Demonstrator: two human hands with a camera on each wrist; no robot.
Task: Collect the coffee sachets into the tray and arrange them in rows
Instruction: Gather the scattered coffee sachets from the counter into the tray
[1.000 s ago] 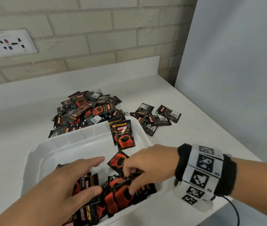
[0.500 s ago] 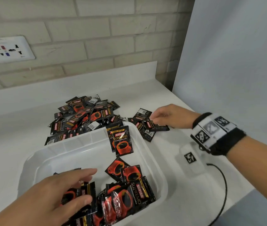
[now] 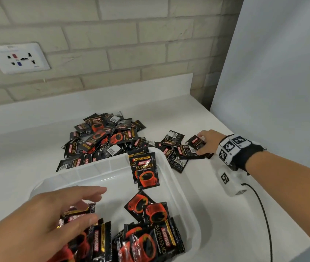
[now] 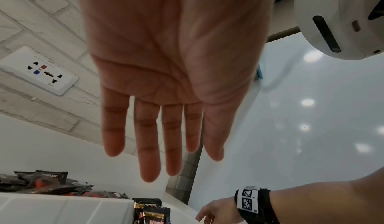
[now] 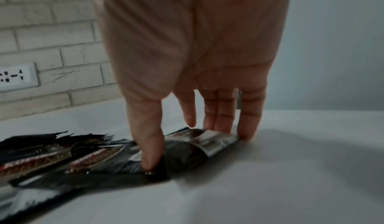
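Note:
A white plastic tray stands on the counter and holds several black-and-red coffee sachets in a loose heap at its near side. Two more sachets lean in its far right corner. A big pile of sachets lies behind the tray, and a few loose ones lie to its right. My left hand hovers over the tray's near left sachets, its fingers straight and holding nothing. My right hand pinches one loose sachet between thumb and fingers on the counter.
A brick wall with a socket plate runs behind the counter. A grey panel closes off the right side. The wrist camera's black cable trails over the counter to the right of the tray, near the counter's front edge.
My right hand left the tray, reached out to the loose sachets on the right and took hold of one. My left hand stayed over the tray.

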